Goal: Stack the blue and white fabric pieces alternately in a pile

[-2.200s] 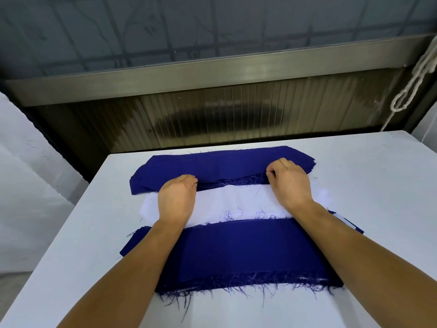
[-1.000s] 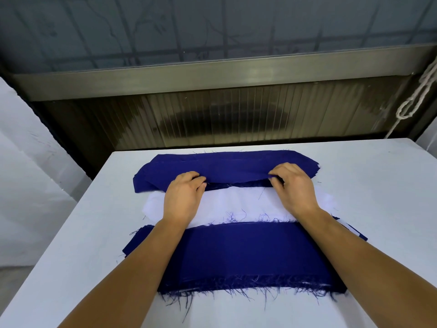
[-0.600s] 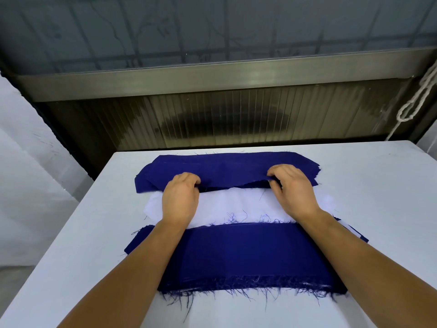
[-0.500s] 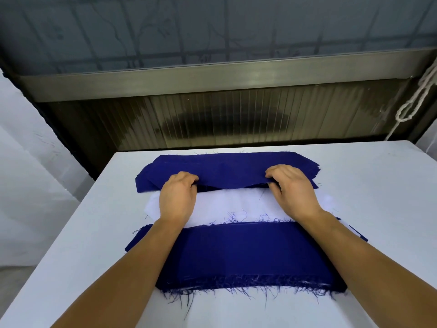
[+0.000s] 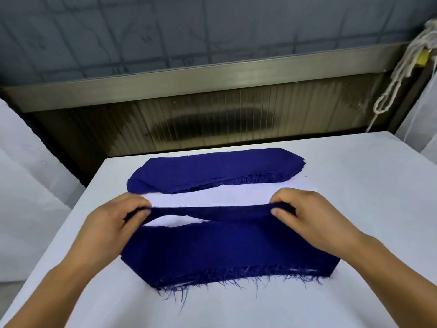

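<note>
Blue piece (image 5: 212,213) now off far stack

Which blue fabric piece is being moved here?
On the white table, find the near blue pile. Above its far edge, a blue piece is pinched between left hand and right hand: lifted, unlike the far blue stack.

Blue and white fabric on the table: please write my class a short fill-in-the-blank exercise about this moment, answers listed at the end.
1. Both hands, the left hand and the right hand, pinch a piece of cloth whose colour is ____.
2. The far pile of blue cloth lies near the table edge that is ____ from the person.
3. Between the far pile and the near pile shows a strip of ____ cloth.
4. The loose threads hang from the near pile's ____ edge.

Missing words: blue; farthest; white; front
</note>
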